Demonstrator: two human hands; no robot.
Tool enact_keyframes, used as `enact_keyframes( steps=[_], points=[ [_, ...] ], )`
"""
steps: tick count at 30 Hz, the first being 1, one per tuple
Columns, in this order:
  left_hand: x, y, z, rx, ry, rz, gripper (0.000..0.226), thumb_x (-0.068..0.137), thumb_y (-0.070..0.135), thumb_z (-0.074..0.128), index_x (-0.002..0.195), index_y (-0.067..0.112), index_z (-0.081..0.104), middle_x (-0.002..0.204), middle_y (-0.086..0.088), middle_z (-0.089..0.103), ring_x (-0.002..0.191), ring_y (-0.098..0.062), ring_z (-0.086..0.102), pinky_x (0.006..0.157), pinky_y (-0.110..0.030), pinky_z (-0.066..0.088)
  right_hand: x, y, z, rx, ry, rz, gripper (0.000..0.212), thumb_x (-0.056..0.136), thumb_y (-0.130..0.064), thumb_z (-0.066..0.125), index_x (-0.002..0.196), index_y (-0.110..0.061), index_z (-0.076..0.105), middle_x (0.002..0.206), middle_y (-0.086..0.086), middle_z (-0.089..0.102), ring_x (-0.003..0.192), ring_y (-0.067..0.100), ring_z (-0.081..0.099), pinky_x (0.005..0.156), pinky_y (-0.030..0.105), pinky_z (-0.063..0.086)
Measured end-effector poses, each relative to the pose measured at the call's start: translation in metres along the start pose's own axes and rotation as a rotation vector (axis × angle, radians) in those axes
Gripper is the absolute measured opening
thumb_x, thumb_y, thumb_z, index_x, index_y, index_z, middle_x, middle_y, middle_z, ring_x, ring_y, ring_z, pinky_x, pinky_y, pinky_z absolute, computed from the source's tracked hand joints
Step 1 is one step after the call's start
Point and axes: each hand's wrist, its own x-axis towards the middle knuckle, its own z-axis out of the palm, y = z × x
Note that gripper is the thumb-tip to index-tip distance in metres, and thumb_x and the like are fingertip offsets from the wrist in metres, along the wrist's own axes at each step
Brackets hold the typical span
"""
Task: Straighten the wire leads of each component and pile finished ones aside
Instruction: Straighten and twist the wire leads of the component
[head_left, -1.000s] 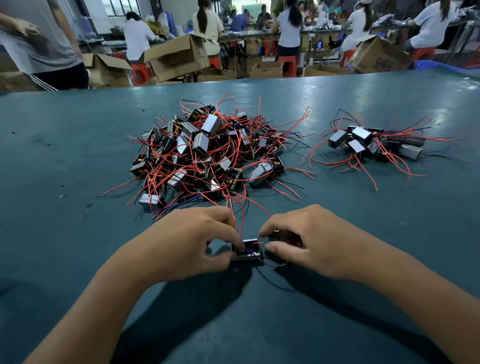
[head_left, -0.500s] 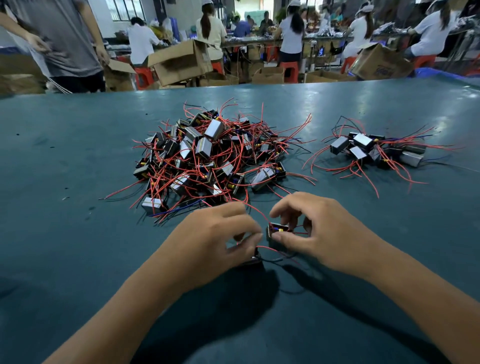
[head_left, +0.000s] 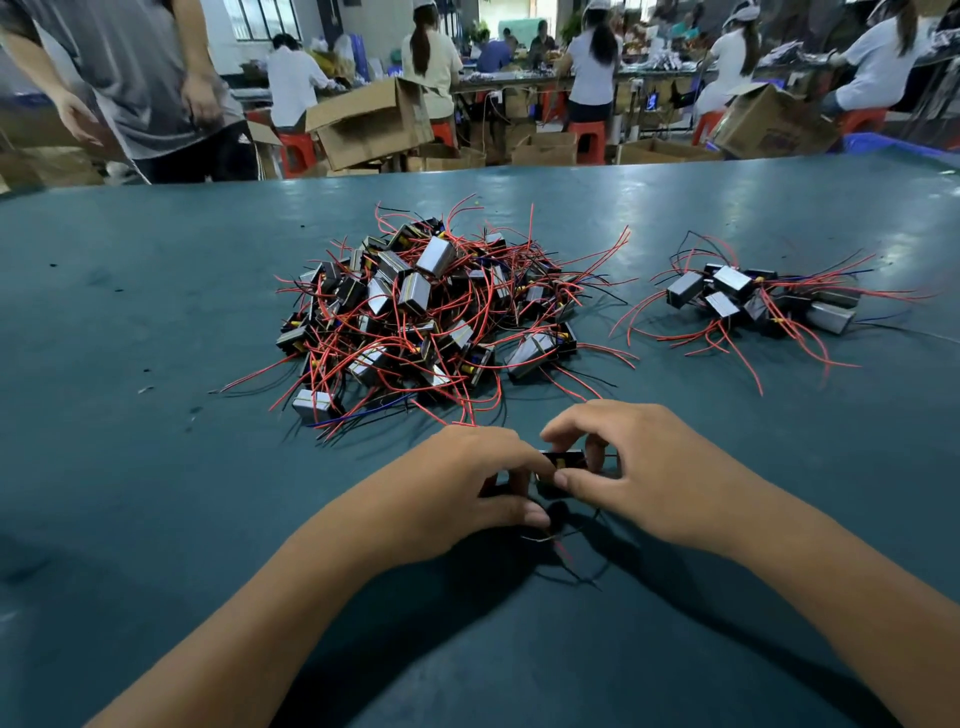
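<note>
Component in work sits low on the desk, between both hands and just off the near edge of the big pile. Right hand has curled fingers and thumb pinching the dark body with its yellow mark. Left hand is curled too, thumb and fingers closed just beside the component, seemingly on one of its leads, though the exact contact is hidden. Thin red and black leads stick out below the hands toward the wearer, bent, so straightening looks not yet finished on this one.

Progress, judged: early. Unsorted pile at desk centre is far bigger, a tangle of grey-and-black blocks with red, black and a few blue wires; exact count impossible, several dozen at a guess. Finished pile lies to the right, well apart, with roughly eight to ten pieces, its wires spread out straighter. So most of the job remains.

Counts: two piles, one component in hand, two hands in view. Behind the desk, cardboard boxes, red stools, and about seven other people, one standing at far left, the rest seated at benches farther back.
</note>
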Motion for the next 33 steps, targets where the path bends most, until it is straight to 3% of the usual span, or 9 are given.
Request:
enact_keyframes(
  steps=[4, 7, 10, 16, 19, 22, 25, 30, 33],
  points=[
    [-0.007, -0.002, -0.007, -0.077, -0.024, 0.029, 0.042, 0.082, 0.037, 0.077, 0.12, 0.02, 0.071, 0.093, 0.016, 0.059, 0.086, 0.002, 0.054, 0.077, -0.01, 0.039, 0.0, 0.001, -0.002, -0.024, 0.012, 0.027, 0.025, 0.085, -0.035, 0.074, 0.108, -0.028, 0.066, 0.099, -0.015, 0.065, 0.077, 0.002, 0.058, 0.074, 0.017, 0.047],
    [-0.007, -0.002, -0.007, -0.061, -0.04, 0.036, 0.021, 0.086, 0.027, 0.077, 0.106, 0.021, 0.077, 0.092, 0.012, 0.056, 0.083, 0.001, 0.053, 0.075, -0.013, 0.04, 0.001, 0.002, -0.002, -0.043, 0.005, 0.071, 0.026, 0.084, -0.038, 0.074, 0.107, -0.03, 0.065, 0.1, -0.015, 0.064, 0.074, -0.007, 0.054, 0.068, 0.008, 0.04],
    [-0.005, -0.001, -0.003, 0.059, 0.045, 0.003, 0.008, 0.093, 0.017, 0.071, 0.099, 0.019, 0.075, 0.09, 0.011, 0.055, 0.077, 0.001, 0.048, 0.072, -0.018, 0.038, 0.002, 0.002, -0.002, -0.12, 0.005, 0.111, 0.025, 0.086, -0.042, 0.07, 0.108, -0.03, 0.063, 0.102, -0.014, 0.063, 0.069, -0.008, 0.048, 0.069, 0.014, 0.038],
    [-0.005, 0.003, 0.001, 0.129, 0.102, -0.099, 0.018, 0.099, 0.019, 0.058, 0.114, 0.027, 0.065, 0.086, 0.016, 0.054, 0.074, 0.011, 0.049, 0.067, -0.008, 0.033, -0.001, 0.001, -0.008, -0.198, -0.003, 0.179, 0.018, 0.093, -0.045, 0.06, 0.105, -0.032, 0.061, 0.099, -0.016, 0.063, 0.072, -0.006, 0.047, 0.073, 0.024, 0.041],
    [-0.004, 0.003, 0.002, 0.134, 0.13, -0.129, 0.013, 0.097, 0.017, 0.057, 0.103, 0.025, 0.066, 0.084, 0.016, 0.055, 0.072, 0.01, 0.048, 0.065, -0.013, 0.033, -0.002, 0.0, -0.011, -0.22, 0.001, 0.202, 0.014, 0.096, -0.042, 0.054, 0.098, -0.031, 0.063, 0.095, -0.015, 0.065, 0.078, 0.002, 0.054, 0.078, 0.031, 0.049],
    [-0.003, 0.003, 0.006, 0.138, 0.158, -0.145, 0.01, 0.1, 0.029, 0.056, 0.09, 0.026, 0.06, 0.08, 0.013, 0.059, 0.069, -0.003, 0.046, 0.066, -0.03, 0.041, -0.002, 0.0, -0.011, -0.223, 0.026, 0.241, 0.016, 0.097, -0.038, 0.05, 0.093, -0.03, 0.063, 0.088, -0.014, 0.066, 0.081, 0.008, 0.058, 0.077, 0.036, 0.051],
    [-0.002, 0.004, 0.01, 0.14, 0.205, -0.145, 0.015, 0.103, 0.036, 0.052, 0.098, 0.025, 0.061, 0.079, 0.011, 0.062, 0.069, -0.01, 0.048, 0.069, -0.038, 0.045, -0.002, -0.001, -0.01, -0.24, 0.036, 0.27, 0.015, 0.096, -0.041, 0.051, 0.091, -0.032, 0.062, 0.085, -0.014, 0.067, 0.08, 0.012, 0.06, 0.074, 0.039, 0.053],
    [-0.003, 0.006, 0.012, 0.164, 0.221, -0.171, 0.017, 0.104, 0.034, 0.046, 0.116, 0.026, 0.055, 0.081, 0.008, 0.068, 0.072, -0.018, 0.056, 0.071, -0.039, 0.045, 0.0, -0.001, -0.005, -0.129, 0.142, 0.184, 0.009, 0.093, -0.034, 0.059, 0.1, -0.031, 0.063, 0.081, -0.015, 0.066, 0.078, 0.008, 0.061, 0.076, 0.035, 0.052],
    [-0.003, 0.006, 0.012, 0.176, 0.241, -0.147, 0.012, 0.104, 0.031, 0.048, 0.112, 0.025, 0.054, 0.079, 0.008, 0.069, 0.069, -0.019, 0.057, 0.065, -0.038, 0.043, -0.001, -0.007, -0.003, -0.003, 0.169, 0.004, 0.024, 0.089, -0.023, 0.068, 0.112, -0.028, 0.062, 0.087, -0.017, 0.064, 0.08, 0.001, 0.059, 0.073, 0.016, 0.045]
  ],
)
